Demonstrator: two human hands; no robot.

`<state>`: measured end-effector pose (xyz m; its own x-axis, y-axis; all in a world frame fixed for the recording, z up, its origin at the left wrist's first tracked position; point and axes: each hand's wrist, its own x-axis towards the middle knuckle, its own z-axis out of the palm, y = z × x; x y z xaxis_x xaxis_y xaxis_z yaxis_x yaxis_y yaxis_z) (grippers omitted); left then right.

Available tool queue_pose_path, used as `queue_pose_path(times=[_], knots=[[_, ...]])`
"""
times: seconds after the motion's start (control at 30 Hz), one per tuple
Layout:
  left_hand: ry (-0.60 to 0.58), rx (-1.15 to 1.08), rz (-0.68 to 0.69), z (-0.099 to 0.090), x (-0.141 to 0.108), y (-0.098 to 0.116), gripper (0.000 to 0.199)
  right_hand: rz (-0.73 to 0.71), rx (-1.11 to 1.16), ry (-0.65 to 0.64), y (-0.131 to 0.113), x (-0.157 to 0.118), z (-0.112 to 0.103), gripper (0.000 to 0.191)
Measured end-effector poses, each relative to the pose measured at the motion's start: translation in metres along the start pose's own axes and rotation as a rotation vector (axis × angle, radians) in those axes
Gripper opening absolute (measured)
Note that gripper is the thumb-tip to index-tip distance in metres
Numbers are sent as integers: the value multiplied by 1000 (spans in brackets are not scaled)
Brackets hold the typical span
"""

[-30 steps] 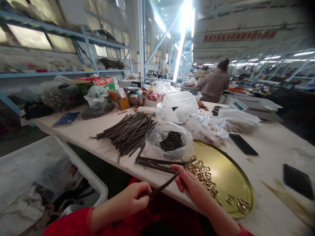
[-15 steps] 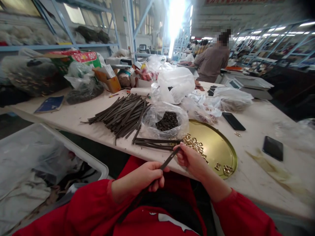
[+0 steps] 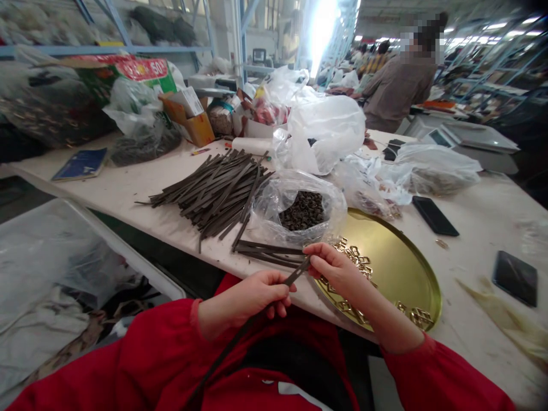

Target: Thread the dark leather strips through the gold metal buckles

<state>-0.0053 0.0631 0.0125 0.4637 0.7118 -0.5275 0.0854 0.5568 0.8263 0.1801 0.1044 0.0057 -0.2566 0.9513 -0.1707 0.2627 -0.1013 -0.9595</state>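
A dark narrow strap (image 3: pixel 296 276) runs between my two hands, with a small slot showing near its upper end. My left hand (image 3: pixel 266 293) is closed around it, and its long tail hangs down over my lap. Thumb and fingers of my right hand (image 3: pixel 329 264) pinch the upper tip at the table's front edge. Just behind lie a few separate dark straps (image 3: pixel 269 252). To the right is a round gold tray (image 3: pixel 398 257) with gold metal buckles (image 3: pixel 357 260) on it. A clear plastic bag (image 3: pixel 265 208) of small dark pieces (image 3: pixel 303 211) sits open beyond my hands.
A large pile of dark straps (image 3: pixel 209 194) covers the table's middle left. Two phones (image 3: pixel 434 216) lie at the right. White plastic bags (image 3: pixel 334 131), an orange box (image 3: pixel 199 125) and a blue booklet (image 3: pixel 80 164) stand or lie farther back. A plastic-lined bin (image 3: pixel 128 245) is at left. A person (image 3: pixel 400 85) stands beyond.
The view has shifted, so the tray and phones sit farther right in the picture. Both hands keep hold of the strap, and my right fingers have shifted slightly at its tip.
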Motion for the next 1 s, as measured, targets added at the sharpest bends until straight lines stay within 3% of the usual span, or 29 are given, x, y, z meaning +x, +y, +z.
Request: queue_pose_path(times=[0.2,0.3,0.4,0.5,0.73,0.87,1.0], knots=[[79,-62,7,-12,19,4,23,-231,-718,175,3,87,-31,28],[107,-114,-3,-20,27,8,23,-207,-1097,175,4,133,-40,33],[127,-153,-26,-26,33,12,23,-140,-1188,161,6,162,-39,36],[119,-187,-40,-31,39,13,23,-118,-1228,116,8,170,-34,41],[95,-225,-37,-38,40,14,24,-258,-1232,-52,11,152,-41,32],[98,-227,-16,-40,40,14,19,-268,-1216,21,10,151,-50,27],[99,-212,-5,-42,40,13,21,-261,-1191,46,2,152,-41,27]])
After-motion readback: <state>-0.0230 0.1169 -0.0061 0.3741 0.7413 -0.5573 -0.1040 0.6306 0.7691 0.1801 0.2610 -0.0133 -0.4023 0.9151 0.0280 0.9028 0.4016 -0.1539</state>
